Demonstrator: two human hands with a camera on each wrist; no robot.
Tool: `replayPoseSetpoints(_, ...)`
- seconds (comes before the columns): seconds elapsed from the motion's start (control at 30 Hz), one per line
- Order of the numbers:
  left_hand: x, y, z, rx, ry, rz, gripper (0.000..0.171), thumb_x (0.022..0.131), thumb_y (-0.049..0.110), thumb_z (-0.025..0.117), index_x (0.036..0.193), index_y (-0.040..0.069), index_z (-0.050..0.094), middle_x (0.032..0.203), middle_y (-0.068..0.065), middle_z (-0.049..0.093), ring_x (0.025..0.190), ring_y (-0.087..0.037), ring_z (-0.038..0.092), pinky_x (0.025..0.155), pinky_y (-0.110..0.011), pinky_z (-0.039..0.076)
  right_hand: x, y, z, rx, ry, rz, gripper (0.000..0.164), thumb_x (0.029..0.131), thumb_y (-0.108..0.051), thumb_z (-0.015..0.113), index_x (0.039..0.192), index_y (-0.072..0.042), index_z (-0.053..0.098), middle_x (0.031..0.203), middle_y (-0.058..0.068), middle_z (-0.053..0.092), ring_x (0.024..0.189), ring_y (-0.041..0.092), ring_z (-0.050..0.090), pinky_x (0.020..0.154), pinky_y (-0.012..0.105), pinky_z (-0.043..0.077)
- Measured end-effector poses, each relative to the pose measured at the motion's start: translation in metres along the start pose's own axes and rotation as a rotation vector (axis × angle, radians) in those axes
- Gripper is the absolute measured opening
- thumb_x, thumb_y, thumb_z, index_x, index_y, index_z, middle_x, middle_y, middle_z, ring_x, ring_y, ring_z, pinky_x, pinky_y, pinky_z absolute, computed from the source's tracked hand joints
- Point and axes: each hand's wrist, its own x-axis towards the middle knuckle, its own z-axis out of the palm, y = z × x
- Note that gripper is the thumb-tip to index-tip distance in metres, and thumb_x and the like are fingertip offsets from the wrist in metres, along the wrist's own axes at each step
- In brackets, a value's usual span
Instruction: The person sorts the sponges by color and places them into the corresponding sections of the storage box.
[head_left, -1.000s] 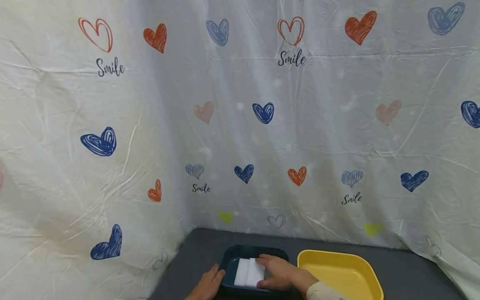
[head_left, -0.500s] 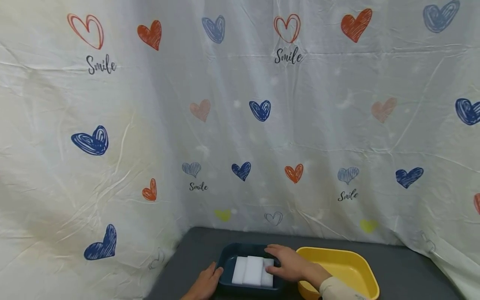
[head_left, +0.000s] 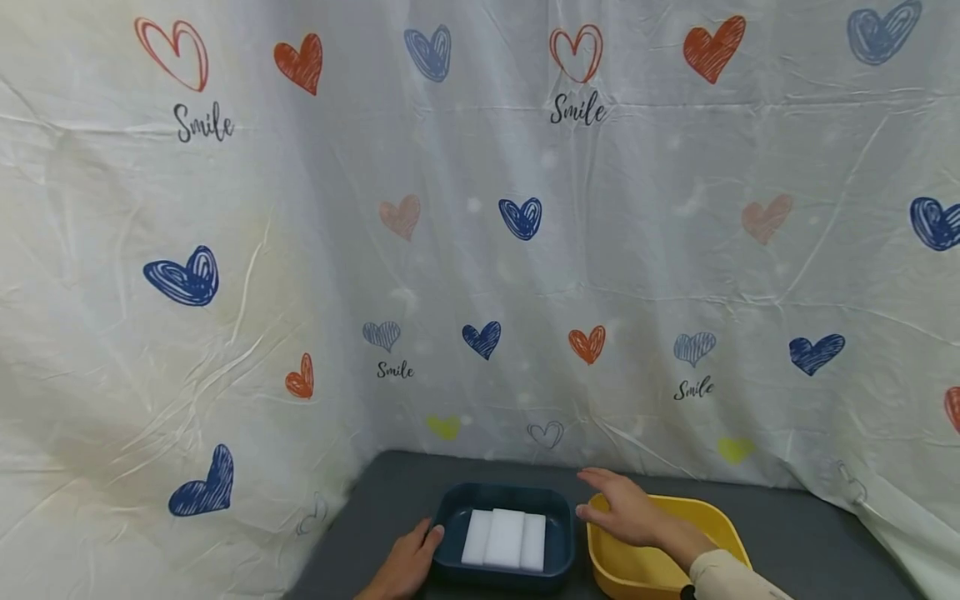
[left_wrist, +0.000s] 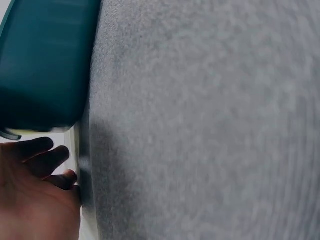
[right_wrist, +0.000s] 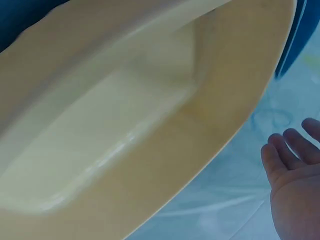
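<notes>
Three white rectangular blocks [head_left: 504,539] that look like sponges lie side by side in a dark blue plastic bin [head_left: 559,500]; the middle one sits slightly higher. At the bin's left rim is my left hand [head_left: 405,560], fingertips right at the edge. In the left wrist view this hand [left_wrist: 37,192] shows loosely bent fingers beside the bin's teal wall [left_wrist: 47,60]. My right hand [head_left: 626,510] holds nothing, its fingers extended over the left part of a yellow bin [head_left: 722,518]. The right wrist view has the hand [right_wrist: 297,172] past the yellow bin's rim [right_wrist: 200,172].
Both bins stand next to each other on a dark grey table [head_left: 378,500]. Behind and to the sides hangs a white curtain [head_left: 637,267] printed with hearts and "Smile".
My right hand has come off the white blocks and moved right, out of the blue bin and over the yellow one. The third block is now uncovered. The left hand stays at the rim.
</notes>
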Motion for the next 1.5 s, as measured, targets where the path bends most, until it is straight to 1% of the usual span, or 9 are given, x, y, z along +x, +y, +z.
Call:
replayPoseSetpoints(0.17, -0.003, 0.006, -0.003, 0.022, 0.092, 0.068, 0.072, 0.117, 0.049, 0.046, 0.156, -0.011, 0.05, 0.153, -0.036, 0.058, 0.141, -0.055, 0.058, 0.115, -0.073, 0.045, -0.019, 0.02, -0.012, 0.01, 0.069, 0.063, 0.059, 0.107, -0.038, 0.07, 0.148, 0.005, 0.063, 0.152, 0.027, 0.063, 0.141, 0.049, 0.06, 0.116, 0.07, 0.047)
replayPoseSetpoints(0.3, -0.007, 0.012, -0.004, 0.036, 0.166, 0.118, 0.062, 0.117, 0.041, 0.049, 0.158, -0.006, 0.05, 0.154, -0.03, 0.061, 0.142, -0.049, 0.06, 0.116, -0.069, 0.046, -0.036, 0.031, -0.023, 0.028, 0.107, 0.128, 0.059, 0.107, -0.038, 0.071, 0.147, 0.006, 0.063, 0.151, 0.027, 0.064, 0.142, 0.051, 0.059, 0.116, 0.07, 0.046)
replayPoseSetpoints(0.53, -0.013, 0.027, -0.007, 0.05, 0.291, 0.209, 0.065, 0.114, 0.045, 0.056, 0.163, 0.003, 0.047, 0.162, -0.024, 0.056, 0.147, -0.047, 0.056, 0.12, -0.069, 0.044, -0.062, 0.049, -0.044, 0.026, 0.138, 0.252, 0.066, 0.108, -0.045, 0.068, 0.15, 0.004, 0.06, 0.153, 0.027, 0.062, 0.143, 0.051, 0.057, 0.117, 0.07, 0.045)
replayPoseSetpoints(0.67, -0.017, 0.042, -0.007, 0.051, 0.309, 0.275, 0.068, 0.111, 0.048, 0.06, 0.165, 0.009, 0.047, 0.166, -0.021, 0.052, 0.15, -0.045, 0.054, 0.121, -0.069, 0.043, -0.074, 0.061, -0.052, -0.008, 0.147, 0.328, 0.07, 0.108, -0.048, 0.067, 0.151, 0.006, 0.059, 0.153, 0.031, 0.06, 0.143, 0.053, 0.056, 0.116, 0.071, 0.045)
replayPoseSetpoints(0.83, -0.028, 0.062, -0.005, 0.053, 0.266, 0.389, 0.072, 0.108, 0.047, 0.066, 0.168, 0.012, 0.045, 0.17, -0.014, 0.05, 0.154, -0.04, 0.051, 0.123, -0.068, 0.042, -0.089, 0.077, -0.056, -0.066, 0.148, 0.402, 0.073, 0.109, -0.049, 0.064, 0.15, 0.011, 0.057, 0.152, 0.036, 0.058, 0.141, 0.057, 0.056, 0.113, 0.072, 0.047)
replayPoseSetpoints(1.03, -0.041, 0.083, 0.007, 0.087, 0.184, 0.501, 0.074, 0.106, 0.043, 0.072, 0.169, 0.016, 0.044, 0.17, -0.007, 0.051, 0.153, -0.034, 0.053, 0.121, -0.059, 0.049, -0.106, 0.094, -0.054, -0.073, 0.158, 0.425, 0.07, 0.113, -0.043, 0.058, 0.146, 0.018, 0.055, 0.146, 0.041, 0.059, 0.137, 0.059, 0.057, 0.112, 0.071, 0.048)
replayPoseSetpoints(1.27, -0.056, 0.096, 0.029, 0.052, 0.004, 0.648, 0.076, 0.107, 0.038, 0.072, 0.172, 0.027, 0.035, 0.171, -0.013, 0.049, 0.151, -0.031, 0.056, 0.117, -0.049, 0.054, -0.12, 0.108, -0.046, -0.067, 0.15, 0.507, 0.072, 0.115, -0.041, 0.053, 0.149, 0.023, 0.047, 0.147, 0.046, 0.054, 0.136, 0.062, 0.055, 0.111, 0.072, 0.048)
replayPoseSetpoints(1.4, -0.059, 0.098, 0.043, 0.075, -0.105, 0.772, 0.078, 0.107, 0.037, 0.072, 0.172, 0.015, 0.036, 0.17, -0.02, 0.047, 0.157, -0.028, 0.049, 0.123, -0.044, 0.049, -0.126, 0.113, -0.042, -0.044, 0.146, 0.549, 0.072, 0.114, -0.037, 0.053, 0.151, 0.023, 0.043, 0.148, 0.046, 0.053, 0.136, 0.062, 0.056, 0.11, 0.071, 0.049)
replayPoseSetpoints(1.5, -0.058, 0.104, 0.052, 0.107, -0.218, 0.772, 0.077, 0.108, 0.04, 0.068, 0.171, 0.007, 0.036, 0.172, -0.021, 0.045, 0.162, -0.022, 0.042, 0.127, -0.039, 0.044, -0.128, 0.116, -0.038, -0.023, 0.152, 0.575, 0.07, 0.114, -0.034, 0.052, 0.152, 0.023, 0.042, 0.15, 0.046, 0.052, 0.136, 0.062, 0.056, 0.11, 0.07, 0.049)
